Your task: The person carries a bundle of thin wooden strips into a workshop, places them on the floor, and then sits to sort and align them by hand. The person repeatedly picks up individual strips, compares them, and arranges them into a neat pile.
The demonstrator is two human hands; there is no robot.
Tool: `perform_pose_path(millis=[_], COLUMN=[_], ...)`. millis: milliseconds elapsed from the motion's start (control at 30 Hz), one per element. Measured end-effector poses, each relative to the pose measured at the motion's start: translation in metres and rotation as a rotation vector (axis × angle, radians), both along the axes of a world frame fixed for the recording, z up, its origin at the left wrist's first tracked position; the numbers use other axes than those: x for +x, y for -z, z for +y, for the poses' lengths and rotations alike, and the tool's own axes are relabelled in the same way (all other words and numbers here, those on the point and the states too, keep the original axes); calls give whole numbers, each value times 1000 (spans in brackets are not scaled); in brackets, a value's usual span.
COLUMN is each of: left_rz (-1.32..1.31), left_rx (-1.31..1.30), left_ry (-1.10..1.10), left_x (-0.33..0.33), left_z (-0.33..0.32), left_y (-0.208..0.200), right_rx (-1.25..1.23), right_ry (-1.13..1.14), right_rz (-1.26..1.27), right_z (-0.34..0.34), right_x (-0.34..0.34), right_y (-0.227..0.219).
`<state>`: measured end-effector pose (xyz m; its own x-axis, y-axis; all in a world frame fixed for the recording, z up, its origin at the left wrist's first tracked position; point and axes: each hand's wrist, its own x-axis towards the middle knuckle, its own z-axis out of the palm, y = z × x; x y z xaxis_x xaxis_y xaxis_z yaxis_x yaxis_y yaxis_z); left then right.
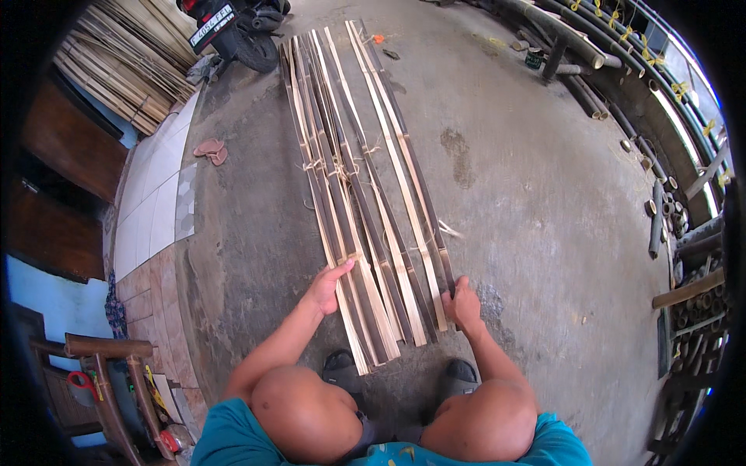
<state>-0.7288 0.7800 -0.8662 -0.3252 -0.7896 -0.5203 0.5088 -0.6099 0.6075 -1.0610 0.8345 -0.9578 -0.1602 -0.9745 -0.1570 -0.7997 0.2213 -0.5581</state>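
Long split bamboo strips (369, 202), pale on some faces and dark on others, stretch away from me over the concrete floor. Thin ties cross several of them about halfway along and hold them side by side. My left hand (326, 289) grips the left edge of the strips near their close end, thumb on top and fingers underneath. On the other side, my right hand (464, 304) is closed round the near end of the rightmost dark strip (444, 268). A gap separates the right-hand strips from the others. The fingers under the strips are partly hidden.
A parked motorcycle (256, 50) stands beyond the far end. Pink sandals (211, 151) lie left, near the tiled ledge (148, 210). More bamboo strips (116, 70) lean at the far left. Bamboo poles (571, 31) are stacked along the right. A wooden stool (109, 349) with red-handled scissors (81, 380) is lower left.
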Motion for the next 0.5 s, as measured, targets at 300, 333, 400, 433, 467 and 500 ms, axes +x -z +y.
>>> perform_pose_path(millis=[300,333,400,433,467,500], left_rz=[-27,3,17,53,55,37], left_rx=[111,83,146,121,151,161], left_ry=[59,63,80,84,70,72], left_x=[-17,-21,-28,-26,-26,-26], left_z=[14,22,30,30,32,31], left_y=[21,25,35,36,38,41], right_rx=[-52,31,211,23,-166,-354], right_ry=[-113,-119,-126,-160,-191,-216], right_rz=[2,46,141,196,247,302], right_z=[33,29,14,13,13,13], right_x=[12,15,13,16,20,22], right_y=[19,10,-12,-16,-18,-22])
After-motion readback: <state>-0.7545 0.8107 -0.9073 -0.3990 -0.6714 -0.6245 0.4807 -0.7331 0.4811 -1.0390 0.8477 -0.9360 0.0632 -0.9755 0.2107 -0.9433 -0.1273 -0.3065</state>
